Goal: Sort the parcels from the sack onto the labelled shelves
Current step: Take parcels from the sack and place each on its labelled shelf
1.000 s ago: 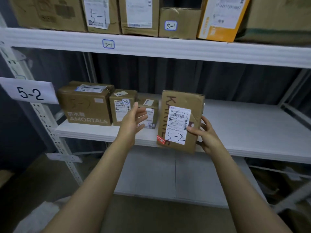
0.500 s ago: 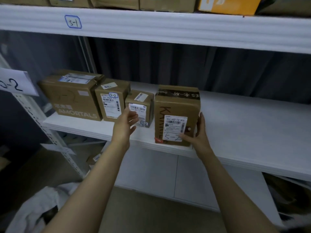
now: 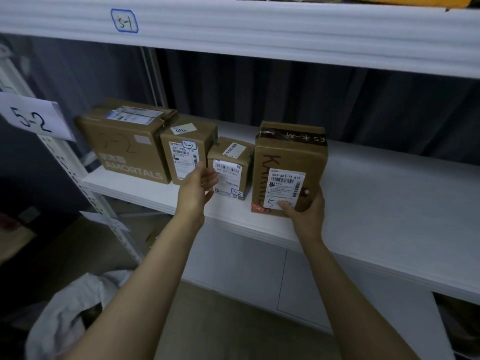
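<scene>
So, head view: a tall brown parcel (image 3: pixel 289 162) with a white barcode label stands upright on the shelf (image 3: pixel 389 203). Three other boxes (image 3: pixel 188 152) line up on its left, four total. The right hand (image 3: pixel 304 214) grips its lower corner; the left hand (image 3: pixel 198 188) hovers loose, empty.

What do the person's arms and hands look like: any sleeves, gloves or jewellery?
The left hand and right hand are ungloved; no ring, watch or bracelet shows. The left arm and right arm are uncovered down to the frame's bottom edge, so no sleeve is in view.
</scene>
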